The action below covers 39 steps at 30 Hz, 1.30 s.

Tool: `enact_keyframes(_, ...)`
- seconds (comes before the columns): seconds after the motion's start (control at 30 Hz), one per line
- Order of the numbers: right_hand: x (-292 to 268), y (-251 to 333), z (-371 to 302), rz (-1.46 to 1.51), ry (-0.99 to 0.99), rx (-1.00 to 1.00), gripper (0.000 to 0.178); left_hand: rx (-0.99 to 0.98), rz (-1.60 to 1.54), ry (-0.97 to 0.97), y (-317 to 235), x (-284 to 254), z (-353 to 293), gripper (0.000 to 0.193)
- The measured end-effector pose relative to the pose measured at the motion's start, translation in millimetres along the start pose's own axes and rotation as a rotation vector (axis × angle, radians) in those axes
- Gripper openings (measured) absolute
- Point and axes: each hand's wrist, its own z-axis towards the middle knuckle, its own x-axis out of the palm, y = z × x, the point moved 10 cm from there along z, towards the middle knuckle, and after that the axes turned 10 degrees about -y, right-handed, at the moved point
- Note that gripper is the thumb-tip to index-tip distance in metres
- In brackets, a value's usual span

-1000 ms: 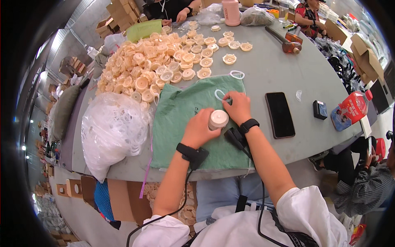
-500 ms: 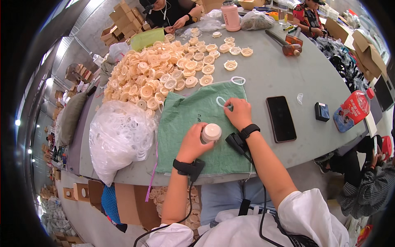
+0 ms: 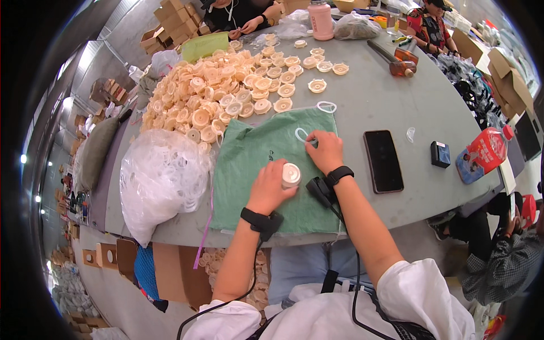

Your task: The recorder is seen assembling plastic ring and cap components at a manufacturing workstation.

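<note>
My left hand [image 3: 268,188] is closed round a round cream plastic cap [image 3: 291,175], one flat face turned up, above a green woven cloth [image 3: 249,212]. To its right, my right hand [image 3: 327,152] pinches a thin white ring [image 3: 300,134] by its near edge; most of the loop shows beyond the fingertips. Another white ring [image 3: 327,106] lies at the cloth's far edge. Beyond and left of the hands is a large heap of similar cream caps [image 3: 192,90], with several spread out along its right side. A clear plastic bag [image 3: 164,181] full of white rings sits left of the cloth.
Right of the cloth lie a black phone [image 3: 384,161], a small dark box [image 3: 440,154] and a red-labelled bottle [image 3: 481,156]. Farther off are a pink bottle [image 3: 321,21], a green basket [image 3: 204,47] and hammer-like tools [image 3: 399,65]. Co-workers sit at the far side.
My left hand has tipped the cap so its flat face shows more fully. The right hand keeps its pinch on the ring. The whole view has shifted slightly.
</note>
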Motion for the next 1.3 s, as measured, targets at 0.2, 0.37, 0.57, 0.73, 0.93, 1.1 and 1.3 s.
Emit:
enact_keyframes(0.2, -1.0, 4.4, -0.1, 0.012, -0.002, -0.017, 0.010, 0.056, -0.059, -0.033, 3.2, -10.9, -1.9, 0.059)
enact_keyframes(0.37, 0.0, -5.0, -1.1, 0.071, 0.003, -0.018, 0.011, -0.025, -0.206, -0.185, 9.3, -59.0, -29.0, 0.058)
enact_keyframes(0.57, 11.0, 2.8, -6.4, -0.006, 0.066, -0.017, 0.013, -0.448, -0.388, -0.309, 66.3, -131.5, -165.5, 0.052)
enact_keyframes(0.73, 16.4, -27.6, -1.1, -0.058, 0.031, -0.050, 0.018, -0.725, -0.277, -0.103, 119.8, -123.9, -289.3, 0.051)
enact_keyframes(0.93, 31.6, -26.1, 8.3, -0.015, 0.169, -0.058, 0.020, -1.018, -0.199, -0.109, 202.1, -56.7, -423.6, 0.051)
enact_keyframes(1.1, 25.2, -40.2, 12.3, -0.064, 0.091, -0.058, 0.020, -0.937, -0.006, -0.118, 244.1, 38.4, -474.2, 0.071)
enact_keyframes(1.3, -7.4, -12.1, 14.6, 0.381, 0.079, 0.084, 0.023, -0.906, 0.005, -0.633, 234.4, -55.2, -436.7, 0.014)
